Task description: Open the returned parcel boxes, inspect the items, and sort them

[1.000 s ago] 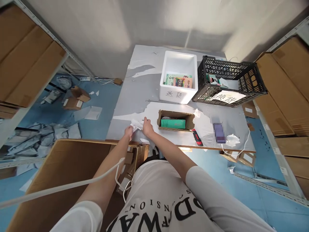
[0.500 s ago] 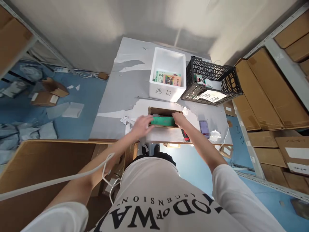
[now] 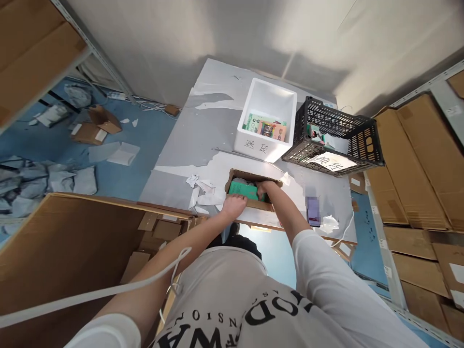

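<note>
A small open cardboard box (image 3: 253, 175) lies near the front edge of the table, with a green box (image 3: 239, 188) inside it. My left hand (image 3: 235, 207) is closed over the front wall of the cardboard box, its fingertips against the green box. Reaching inside from the right, my right hand (image 3: 264, 189) has its fingers curled at the right end of the green box; some fingertips are hidden. Torn white paper scraps (image 3: 203, 186) lie to the left of my left hand. Something greyish shows behind the green box, too covered to make out.
Behind stand a white foam box (image 3: 266, 92) holding colourful packets and a black plastic crate (image 3: 337, 116) with a paper label. A phone-like purple item (image 3: 313, 212) lies at right beside crumpled plastic (image 3: 329, 224). A large open carton (image 3: 72, 241) stands at left; a white cable crosses my left arm.
My left hand has come down onto the front of the cardboard box. My right hand has gone deeper inside, and more of the green box's top face shows. The view has shifted leftward.
</note>
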Demonstrator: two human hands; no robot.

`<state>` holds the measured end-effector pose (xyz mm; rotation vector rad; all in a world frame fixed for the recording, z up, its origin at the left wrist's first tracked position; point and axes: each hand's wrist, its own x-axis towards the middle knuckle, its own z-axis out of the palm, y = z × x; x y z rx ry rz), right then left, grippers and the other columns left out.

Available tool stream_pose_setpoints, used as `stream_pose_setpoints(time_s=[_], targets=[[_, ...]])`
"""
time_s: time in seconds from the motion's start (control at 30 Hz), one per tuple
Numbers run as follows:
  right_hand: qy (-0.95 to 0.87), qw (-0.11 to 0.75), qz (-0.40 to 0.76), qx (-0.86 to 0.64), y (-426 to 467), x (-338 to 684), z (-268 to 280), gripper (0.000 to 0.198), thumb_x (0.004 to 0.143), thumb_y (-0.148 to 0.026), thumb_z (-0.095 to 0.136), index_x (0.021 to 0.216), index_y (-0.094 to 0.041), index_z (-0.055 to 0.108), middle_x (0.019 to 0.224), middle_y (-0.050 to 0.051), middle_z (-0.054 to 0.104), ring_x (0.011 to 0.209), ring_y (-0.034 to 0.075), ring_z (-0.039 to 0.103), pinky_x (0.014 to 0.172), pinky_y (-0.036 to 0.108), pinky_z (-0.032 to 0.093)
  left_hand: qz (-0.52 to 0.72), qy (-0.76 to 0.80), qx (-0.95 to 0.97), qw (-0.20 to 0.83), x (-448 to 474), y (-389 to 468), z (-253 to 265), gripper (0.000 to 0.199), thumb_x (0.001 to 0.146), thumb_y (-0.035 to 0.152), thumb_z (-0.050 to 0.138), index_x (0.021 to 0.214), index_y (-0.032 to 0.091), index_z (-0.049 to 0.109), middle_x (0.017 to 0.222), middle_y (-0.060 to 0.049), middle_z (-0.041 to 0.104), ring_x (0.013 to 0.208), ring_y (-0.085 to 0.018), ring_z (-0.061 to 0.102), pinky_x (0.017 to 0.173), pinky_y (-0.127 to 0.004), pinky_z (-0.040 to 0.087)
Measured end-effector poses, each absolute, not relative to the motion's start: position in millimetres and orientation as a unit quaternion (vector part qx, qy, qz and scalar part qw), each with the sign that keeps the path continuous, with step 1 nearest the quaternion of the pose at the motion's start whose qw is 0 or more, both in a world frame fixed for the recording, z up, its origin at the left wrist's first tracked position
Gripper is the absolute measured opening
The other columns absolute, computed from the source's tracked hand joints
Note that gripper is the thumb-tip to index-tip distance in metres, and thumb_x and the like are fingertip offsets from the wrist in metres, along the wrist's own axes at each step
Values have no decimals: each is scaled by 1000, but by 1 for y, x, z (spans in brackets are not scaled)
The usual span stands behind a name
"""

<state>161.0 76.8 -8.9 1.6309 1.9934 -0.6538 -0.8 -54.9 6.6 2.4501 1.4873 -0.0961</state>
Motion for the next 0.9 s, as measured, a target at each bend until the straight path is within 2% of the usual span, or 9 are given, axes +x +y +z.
stream_pose_setpoints(time_s=[0.1,0.17,0.3,0.37,0.43,0.57,0.67,0.77,0.9], targets=[[718,319,-276,553,79,160,-6,68,39,-19,86,104,-17,68,102,9,71,86,26,69,73,38,55,-34,513,847,134,1,-54,6,26,90,8,44,103,10,66,98,-18,70,96,-26,67,80,-37,51],[722,340,-279,533,77,162,-1,63,45,-21,84,105,-17,67,99,10,71,85,27,69,73,38,55,-44,512,846,142,1,-52,9,25,89,7,45,102,9,66,97,-17,70,95,-27,68,78,-37,51],[779,289,-246,500,56,179,16,72,55,-27,80,123,-17,57,107,15,68,93,32,66,78,38,53,-60,507,844,165,-1,-51,17,23,88,6,47,102,8,66,93,-17,70,92,-27,69,76,-37,53],[804,214,-224,507,38,190,23,82,58,-28,78,133,-17,47,117,17,62,103,33,62,85,39,51,-62,502,846,168,-2,-51,20,23,88,5,47,102,8,66,93,-17,70,92,-27,69,76,-37,53],[817,101,-208,529,19,201,26,83,61,-28,74,137,-17,40,123,16,55,111,32,57,92,41,48,-62,500,848,166,-2,-50,20,23,88,6,47,102,8,66,94,-17,70,91,-27,70,76,-38,54],[783,-163,-172,575,-6,203,18,72,68,-30,67,131,-16,36,130,17,43,126,29,44,100,43,44,-62,503,848,154,0,-43,18,24,89,6,46,103,8,65,93,-17,71,89,-28,71,73,-38,54],[729,-267,-150,612,-10,191,9,56,73,-33,64,122,-18,39,130,17,42,126,28,43,98,44,45,-65,507,848,139,1,-38,16,24,90,6,44,102,8,65,91,-17,71,85,-28,71,71,-38,54],[735,-249,-156,612,-8,180,6,37,76,-33,62,108,-22,45,125,15,47,122,28,46,96,43,45,-65,504,852,123,2,-37,14,25,91,7,43,103,9,65,91,-17,71,86,-27,71,71,-37,54],[746,-160,-169,624,-7,170,11,41,75,-40,64,106,-21,46,115,13,51,103,28,54,82,42,49,-55,500,858,107,1,-40,10,28,92,7,41,106,9,64,93,-17,71,87,-28,70,72,-38,53]])
